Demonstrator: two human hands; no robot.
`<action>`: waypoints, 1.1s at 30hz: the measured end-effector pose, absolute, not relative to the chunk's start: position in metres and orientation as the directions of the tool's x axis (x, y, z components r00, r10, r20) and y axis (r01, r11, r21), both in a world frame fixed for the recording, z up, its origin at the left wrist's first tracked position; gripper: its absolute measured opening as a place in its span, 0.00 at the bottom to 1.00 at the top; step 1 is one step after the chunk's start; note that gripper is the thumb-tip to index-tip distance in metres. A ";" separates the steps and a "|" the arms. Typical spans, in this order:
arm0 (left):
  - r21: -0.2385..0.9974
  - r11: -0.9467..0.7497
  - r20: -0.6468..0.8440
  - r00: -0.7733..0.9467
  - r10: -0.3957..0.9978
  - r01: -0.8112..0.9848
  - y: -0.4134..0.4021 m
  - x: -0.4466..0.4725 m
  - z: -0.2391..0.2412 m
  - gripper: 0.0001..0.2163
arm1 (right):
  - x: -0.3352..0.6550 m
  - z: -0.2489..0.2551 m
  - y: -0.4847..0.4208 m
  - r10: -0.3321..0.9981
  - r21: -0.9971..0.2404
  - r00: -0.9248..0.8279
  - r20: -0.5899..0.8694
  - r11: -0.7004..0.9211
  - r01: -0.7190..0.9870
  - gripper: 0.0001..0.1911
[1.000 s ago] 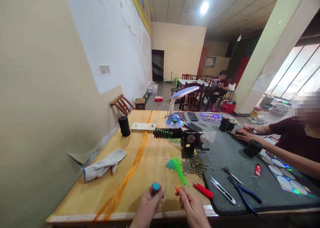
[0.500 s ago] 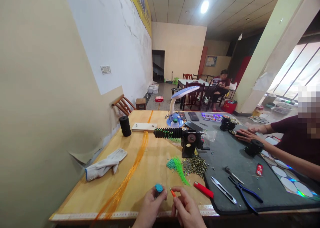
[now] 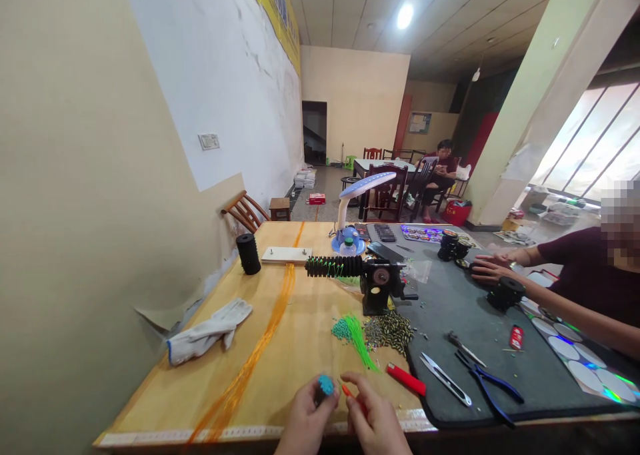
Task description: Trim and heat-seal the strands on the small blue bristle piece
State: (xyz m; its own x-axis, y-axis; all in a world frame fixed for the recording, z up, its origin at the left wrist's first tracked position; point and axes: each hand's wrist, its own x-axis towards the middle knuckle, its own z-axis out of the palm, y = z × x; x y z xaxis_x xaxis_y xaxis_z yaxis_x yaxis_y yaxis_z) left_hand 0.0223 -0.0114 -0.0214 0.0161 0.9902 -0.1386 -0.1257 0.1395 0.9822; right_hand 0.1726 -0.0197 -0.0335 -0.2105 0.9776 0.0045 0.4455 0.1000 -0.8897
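Note:
My left hand (image 3: pixel 306 418) is closed around a small dark piece with a scalloped blue top (image 3: pixel 326 384), just above the near part of the wooden table. Close beside it, my right hand (image 3: pixel 374 416) pinches a slim orange tool (image 3: pixel 346 390), its tip pointing at the blue-topped piece. Whether the two touch is too small to tell. Beyond my hands lie bright green strands (image 3: pixel 361 343), turquoise beads (image 3: pixel 342 328) and a heap of dark striped beads (image 3: pixel 397 330). A red handle-like object (image 3: pixel 406 380) rests to the right of my right hand.
A black hand-cranked winder (image 3: pixel 379 285) carries a ribbed black rod (image 3: pixel 327 266) wound with green line. Orange strands (image 3: pixel 267 335) cross the table; a white glove (image 3: pixel 210 335) lies left. Snips (image 3: pixel 446 379) and pliers (image 3: pixel 487 378) lie on the grey mat. A co-worker's hands (image 3: pixel 493 268) are at right.
My left hand has shifted slightly right, bringing the blue-topped piece nearer the orange tool. The tool's tip shows less now. The whole view has drifted a little.

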 end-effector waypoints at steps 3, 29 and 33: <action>0.914 0.338 -0.335 0.053 0.941 -0.223 -0.009 0.018 -0.020 0.19 | 0.174 -0.039 -0.020 0.963 -0.932 -0.269 0.034 0.128 0.339 0.25; 0.968 0.252 -0.241 0.249 0.938 -0.014 0.005 0.009 -0.004 0.12 | 0.194 -0.006 -0.025 0.892 -0.791 -0.434 0.127 0.355 0.498 0.15; 0.967 -0.047 -0.014 0.236 0.972 0.250 0.003 0.008 -0.004 0.07 | 0.194 0.000 -0.024 0.885 -0.718 -0.449 0.126 0.394 0.574 0.16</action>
State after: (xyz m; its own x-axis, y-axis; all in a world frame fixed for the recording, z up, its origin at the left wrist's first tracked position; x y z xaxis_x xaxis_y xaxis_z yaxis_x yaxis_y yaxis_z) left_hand 0.0083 0.0034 -0.0042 0.2358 0.9717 -0.0136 0.2500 -0.0471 0.9671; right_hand 0.1942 -0.0244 -0.0002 -0.4489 0.8846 0.1262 0.5739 0.3937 -0.7181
